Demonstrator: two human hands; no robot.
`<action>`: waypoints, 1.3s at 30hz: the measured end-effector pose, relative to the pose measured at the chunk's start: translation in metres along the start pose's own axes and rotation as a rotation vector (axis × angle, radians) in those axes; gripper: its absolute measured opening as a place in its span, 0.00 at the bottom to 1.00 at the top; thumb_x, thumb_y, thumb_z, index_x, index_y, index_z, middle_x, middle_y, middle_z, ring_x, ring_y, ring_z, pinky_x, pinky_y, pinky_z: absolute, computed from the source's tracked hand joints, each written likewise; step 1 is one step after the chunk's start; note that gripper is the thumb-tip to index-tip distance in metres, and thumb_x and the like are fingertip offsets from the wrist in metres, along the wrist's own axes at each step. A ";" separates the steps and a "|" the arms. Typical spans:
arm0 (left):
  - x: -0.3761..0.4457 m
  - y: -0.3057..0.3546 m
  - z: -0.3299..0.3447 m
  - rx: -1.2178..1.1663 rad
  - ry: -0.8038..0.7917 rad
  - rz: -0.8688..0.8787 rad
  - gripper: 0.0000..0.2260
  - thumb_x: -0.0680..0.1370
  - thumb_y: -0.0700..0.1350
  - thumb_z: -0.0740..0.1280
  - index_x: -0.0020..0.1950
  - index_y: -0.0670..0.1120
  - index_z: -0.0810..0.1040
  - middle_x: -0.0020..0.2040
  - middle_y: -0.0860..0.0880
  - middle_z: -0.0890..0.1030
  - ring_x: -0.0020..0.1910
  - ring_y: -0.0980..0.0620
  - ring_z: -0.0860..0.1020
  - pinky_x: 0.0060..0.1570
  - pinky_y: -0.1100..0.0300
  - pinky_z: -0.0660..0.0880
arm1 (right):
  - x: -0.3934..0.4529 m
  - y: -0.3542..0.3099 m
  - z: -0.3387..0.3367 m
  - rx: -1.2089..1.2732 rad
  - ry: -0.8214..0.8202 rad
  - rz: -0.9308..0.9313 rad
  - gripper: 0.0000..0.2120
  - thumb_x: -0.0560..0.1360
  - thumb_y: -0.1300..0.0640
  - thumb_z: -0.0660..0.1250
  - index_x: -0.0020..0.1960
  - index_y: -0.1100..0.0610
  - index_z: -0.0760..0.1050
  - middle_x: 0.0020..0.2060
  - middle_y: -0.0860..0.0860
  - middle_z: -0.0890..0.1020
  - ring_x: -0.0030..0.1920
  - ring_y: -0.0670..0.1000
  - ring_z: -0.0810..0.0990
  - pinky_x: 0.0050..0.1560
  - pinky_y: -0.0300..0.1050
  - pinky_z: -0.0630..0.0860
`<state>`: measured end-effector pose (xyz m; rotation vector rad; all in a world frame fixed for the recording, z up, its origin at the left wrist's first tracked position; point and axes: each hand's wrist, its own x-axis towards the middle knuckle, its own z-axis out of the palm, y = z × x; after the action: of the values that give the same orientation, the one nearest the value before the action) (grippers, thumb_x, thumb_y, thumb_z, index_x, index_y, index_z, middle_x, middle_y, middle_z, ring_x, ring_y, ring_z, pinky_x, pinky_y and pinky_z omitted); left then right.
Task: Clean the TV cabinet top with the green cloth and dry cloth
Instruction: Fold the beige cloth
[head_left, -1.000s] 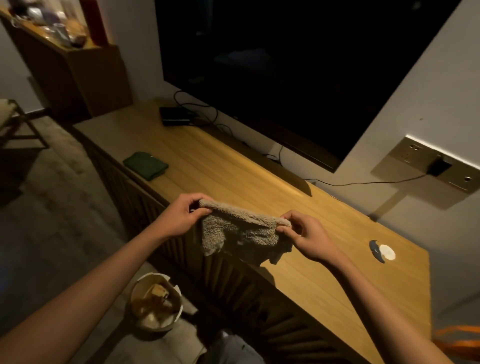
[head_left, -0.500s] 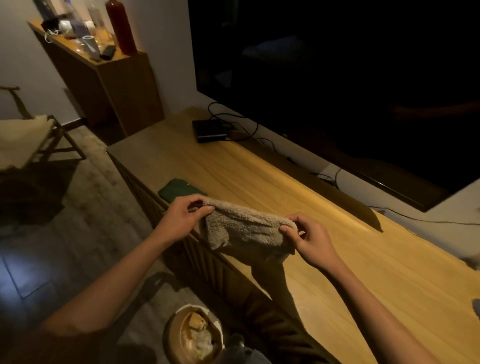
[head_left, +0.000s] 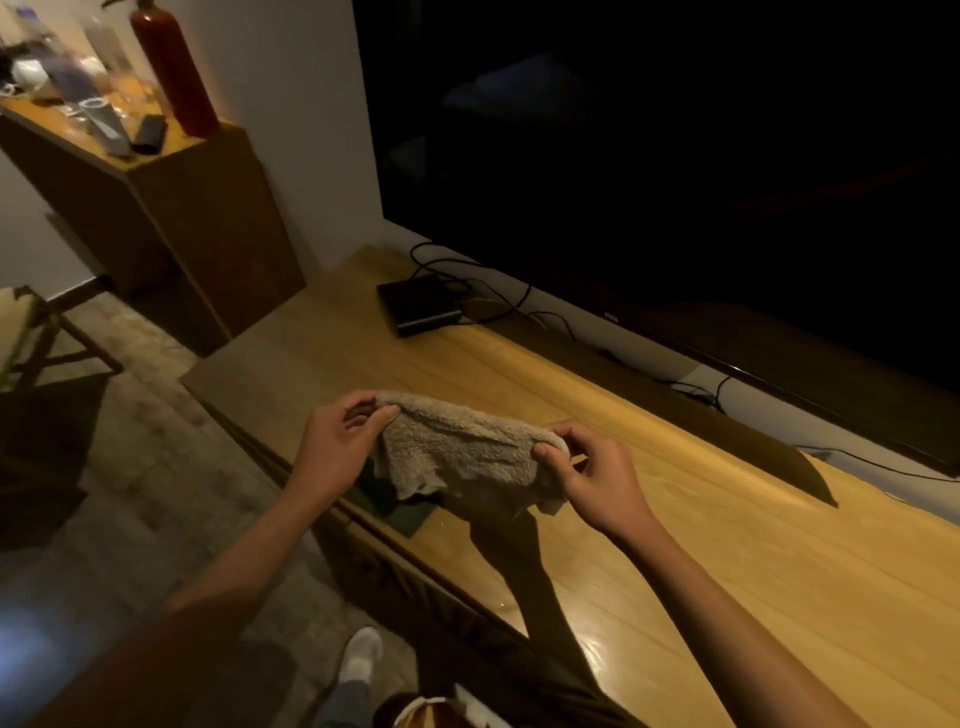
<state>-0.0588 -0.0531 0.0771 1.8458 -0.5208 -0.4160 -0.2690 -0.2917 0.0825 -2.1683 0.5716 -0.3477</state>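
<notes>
- one beige fluffy terry cloth, stretched above the wooden tabletop near its front edge.
- left hand pinches its left corner; right hand pinches its right.
- one dark green folded cloth lies beneath, partly hidden.

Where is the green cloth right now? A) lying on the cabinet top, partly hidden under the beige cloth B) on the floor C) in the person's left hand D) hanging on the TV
A: the green cloth lies on the cabinet top, peeking out below the beige cloth held by the left hand and right hand.
</notes>
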 end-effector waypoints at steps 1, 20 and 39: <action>0.012 -0.004 -0.009 -0.008 -0.008 0.004 0.04 0.75 0.55 0.71 0.49 0.63 0.82 0.48 0.61 0.84 0.50 0.64 0.82 0.45 0.72 0.78 | 0.008 -0.005 0.009 0.004 0.021 0.011 0.05 0.80 0.50 0.69 0.54 0.43 0.80 0.46 0.38 0.83 0.50 0.38 0.80 0.43 0.40 0.82; 0.215 -0.082 -0.033 0.250 -0.331 0.016 0.13 0.78 0.53 0.70 0.56 0.45 0.81 0.47 0.48 0.85 0.46 0.52 0.84 0.45 0.49 0.82 | 0.126 0.003 0.119 -0.109 0.221 0.356 0.07 0.80 0.54 0.69 0.56 0.53 0.83 0.43 0.47 0.84 0.44 0.47 0.80 0.45 0.50 0.81; 0.308 -0.135 0.054 1.073 -0.362 0.476 0.09 0.80 0.46 0.68 0.57 0.43 0.78 0.53 0.42 0.79 0.40 0.42 0.82 0.29 0.55 0.70 | 0.235 0.108 0.158 -0.350 0.241 0.666 0.10 0.83 0.51 0.66 0.63 0.50 0.79 0.57 0.53 0.83 0.54 0.56 0.82 0.47 0.48 0.78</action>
<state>0.1922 -0.2244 -0.0776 2.5373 -1.6254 -0.1262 -0.0287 -0.3647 -0.0873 -2.1146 1.5298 -0.1463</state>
